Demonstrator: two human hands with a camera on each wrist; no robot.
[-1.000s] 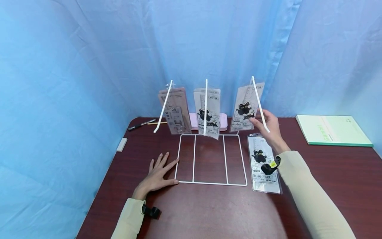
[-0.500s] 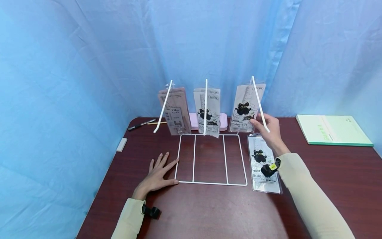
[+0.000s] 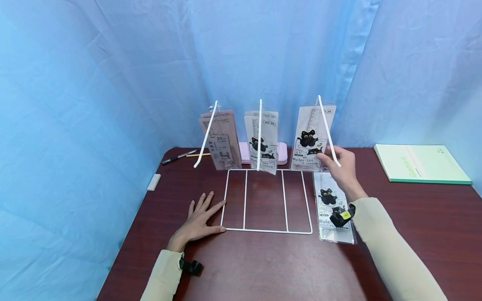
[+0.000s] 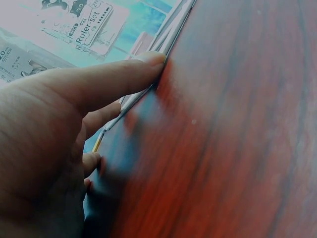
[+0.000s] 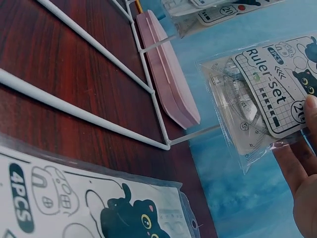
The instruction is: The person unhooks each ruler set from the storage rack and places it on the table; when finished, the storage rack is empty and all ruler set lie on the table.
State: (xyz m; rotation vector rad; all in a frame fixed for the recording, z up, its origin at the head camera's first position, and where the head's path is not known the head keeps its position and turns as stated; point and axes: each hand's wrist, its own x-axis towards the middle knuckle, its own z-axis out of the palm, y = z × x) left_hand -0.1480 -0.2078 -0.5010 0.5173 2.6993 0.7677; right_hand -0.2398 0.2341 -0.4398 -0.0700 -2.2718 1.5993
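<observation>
Both hands work at the white wire rack near the table's back edge. Left hand lies flat, fingers straight, pressing its left front corner. Right hand pinches the hanging ruler-set pack at its lower edge; the pack looks light, thin and slippery, best gripped at an edge.

The thin white wire rack, seemingly coated metal, rests on a glossy dark-red wooden table; at two o'clock, a clear shiny plastic ruler-set packet.
</observation>
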